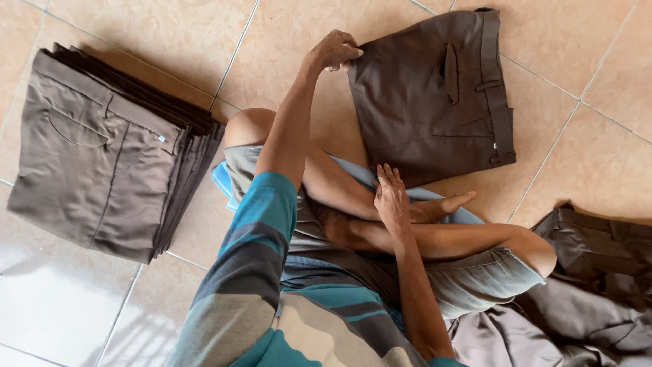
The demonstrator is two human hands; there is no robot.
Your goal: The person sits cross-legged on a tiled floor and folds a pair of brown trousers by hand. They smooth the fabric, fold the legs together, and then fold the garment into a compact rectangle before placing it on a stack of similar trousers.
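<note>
stack of folded trousers (pixel 102 146), heap of unfolded trousers (pixel 577 299), tiled floor (pixel 285 41)

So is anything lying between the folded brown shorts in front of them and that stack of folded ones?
Yes. The person's raised knee and left arm lie between the folded shorts and the stack. The left hand grips the shorts' corner.
</note>
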